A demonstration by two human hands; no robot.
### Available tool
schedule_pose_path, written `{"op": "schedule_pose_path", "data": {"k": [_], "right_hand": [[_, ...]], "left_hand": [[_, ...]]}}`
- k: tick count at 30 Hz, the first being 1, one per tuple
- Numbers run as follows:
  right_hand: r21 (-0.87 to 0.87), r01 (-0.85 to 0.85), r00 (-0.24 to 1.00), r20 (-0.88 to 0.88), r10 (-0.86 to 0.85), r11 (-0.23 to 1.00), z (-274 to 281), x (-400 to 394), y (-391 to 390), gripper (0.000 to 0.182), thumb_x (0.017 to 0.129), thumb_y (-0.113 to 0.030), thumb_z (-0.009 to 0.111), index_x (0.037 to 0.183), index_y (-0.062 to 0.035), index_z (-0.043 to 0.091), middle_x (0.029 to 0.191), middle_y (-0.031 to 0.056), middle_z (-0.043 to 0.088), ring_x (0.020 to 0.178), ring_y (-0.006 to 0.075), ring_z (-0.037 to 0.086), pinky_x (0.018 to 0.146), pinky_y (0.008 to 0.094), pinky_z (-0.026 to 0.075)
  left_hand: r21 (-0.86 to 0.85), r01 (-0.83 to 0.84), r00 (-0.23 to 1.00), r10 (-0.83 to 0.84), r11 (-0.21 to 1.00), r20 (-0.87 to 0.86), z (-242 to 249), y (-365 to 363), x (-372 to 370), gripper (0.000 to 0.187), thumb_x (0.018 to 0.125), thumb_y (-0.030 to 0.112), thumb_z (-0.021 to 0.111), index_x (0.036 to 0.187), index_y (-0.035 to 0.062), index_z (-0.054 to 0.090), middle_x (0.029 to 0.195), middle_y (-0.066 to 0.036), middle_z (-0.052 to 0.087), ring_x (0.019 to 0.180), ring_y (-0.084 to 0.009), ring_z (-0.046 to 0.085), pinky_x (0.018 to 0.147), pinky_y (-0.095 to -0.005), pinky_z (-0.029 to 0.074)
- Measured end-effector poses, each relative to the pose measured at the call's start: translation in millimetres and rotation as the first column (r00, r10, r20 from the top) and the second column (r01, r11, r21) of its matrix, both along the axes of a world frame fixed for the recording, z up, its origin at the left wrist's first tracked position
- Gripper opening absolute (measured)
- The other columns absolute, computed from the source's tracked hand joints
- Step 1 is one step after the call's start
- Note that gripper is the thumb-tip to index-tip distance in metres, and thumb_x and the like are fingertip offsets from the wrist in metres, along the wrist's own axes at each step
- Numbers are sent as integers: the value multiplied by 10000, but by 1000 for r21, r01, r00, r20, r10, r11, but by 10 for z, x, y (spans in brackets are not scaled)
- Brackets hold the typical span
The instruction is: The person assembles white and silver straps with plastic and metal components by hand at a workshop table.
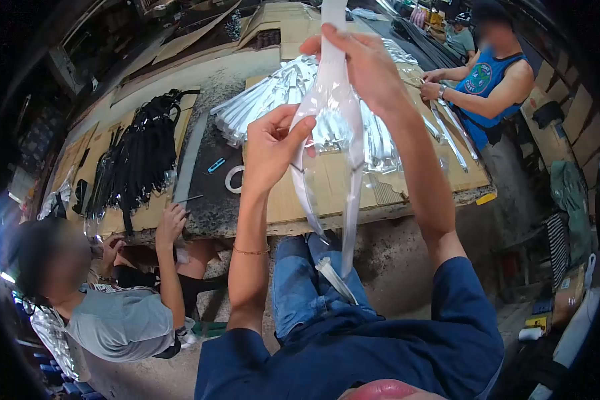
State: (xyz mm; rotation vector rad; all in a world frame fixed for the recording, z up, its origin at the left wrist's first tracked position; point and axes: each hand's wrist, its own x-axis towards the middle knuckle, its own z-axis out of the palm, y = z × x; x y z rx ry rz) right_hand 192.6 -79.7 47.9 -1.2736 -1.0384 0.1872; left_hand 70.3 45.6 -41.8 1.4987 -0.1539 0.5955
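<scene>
From the middle of the view, black straps (137, 150) lie heaped on cardboard (185, 117) between nine and ten o'clock. Blue snips (216, 165) lie near ten, with a white ring (229, 179) at their own four o'clock. A person in grey (120, 327) is at eight, a person in blue (480, 80) at two. Green cloth (569, 200) is at three, striped cloth (557, 250) just under it, a white roll (530, 334) at four.

On our table (207, 193) we see straps (137, 153) toward the left edge, wrapped strips (381, 143) farther right, and between them, near the front edge, a tape roll (229, 179) with thread snips (216, 165) behind its left side.
</scene>
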Motion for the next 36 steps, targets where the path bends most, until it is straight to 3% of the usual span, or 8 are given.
{"op": "schedule_pose_path", "data": {"k": [8, 10, 14, 18, 21, 26, 30, 36], "right_hand": [[-14, -10, 996, -92, 9, 1000, 167, 310, 272, 410, 1012, -414, 460, 1052, -69, 679, 798, 32, 638, 683, 78, 587, 604, 209, 483], [-23, 121, 978, 174, -115, 992, 198, 459, 311, 390, 1020, -386, 461, 1017, -65, 683, 715, -15, 579, 619, 43, 501, 549, 209, 398], [-67, 212, 955, 225, -192, 975, 170, 784, 433, 396, 1017, -398, 470, 981, -79, 701, 683, -38, 543, 603, 28, 463, 526, 203, 355], [-25, 213, 919, 345, -191, 977, 140, 827, 505, 368, 1002, -385, 512, 961, -83, 716, 635, -64, 519, 586, 16, 441, 507, 206, 334], [-71, 179, 913, 383, -139, 981, 173, 676, 542, 327, 993, -345, 539, 956, -76, 720, 600, -80, 502, 570, 22, 436, 508, 215, 344], [-113, 177, 903, 414, -115, 978, 245, 484, 565, 262, 979, -281, 559, 1016, -64, 700, 690, -43, 564, 621, 72, 509, 553, 225, 433], [-17, 65, 820, 571, -43, 998, 205, 515, 500, 339, 992, -341, 544, 991, -52, 721, 727, -26, 621, 660, 29, 543, 569, 203, 422], [2, 19, 843, 538, -17, 1000, 242, 360, 359, 327, 952, -333, 610, 971, -33, 738, 799, 17, 701, 666, 45, 542, 567, 240, 425]], "left_hand": [[-50, 176, 952, -183, 983, -245, -585, 169, -352, 194, 932, 66, 615, 1043, -93, 616, 816, -105, 695, 736, -171, 687, 671, -270, 540], [-79, 229, 899, -242, 970, -364, -839, 218, -519, 189, 934, 52, 605, 1041, -103, 606, 839, -128, 696, 762, -195, 693, 693, -295, 556], [-300, 359, 774, -462, 883, -433, -1360, 371, -848, 197, 903, 32, 633, 1065, -79, 611, 913, -152, 695, 836, -216, 688, 780, -340, 557], [64, 200, 866, -146, 978, -479, -1323, 540, -844, 436, 798, 102, 769, 1174, -31, 593, 1055, -90, 682, 1022, -152, 614, 885, -324, 496], [482, -293, 929, 364, 826, -60, -807, 702, -427, 482, 788, 155, 771, 1205, 4, 583, 1121, -131, 659, 964, -178, 626, 859, -336, 491], [234, -157, 987, 141, 960, 81, 504, 549, 273, 385, 845, 166, 733, 1120, -84, 629, 1034, -156, 684, 866, -130, 625, 761, -267, 496], [227, -29, 999, 25, 974, 24, 617, 415, 386, 239, 865, 151, 713, 957, -70, 694, 801, -95, 712, 711, -78, 609, 673, -234, 479], [183, -85, 996, 78, 979, 44, 689, 223, 324, 164, 851, 96, 710, 907, -59, 705, 777, -72, 707, 681, -63, 597, 631, -208, 456]]}}
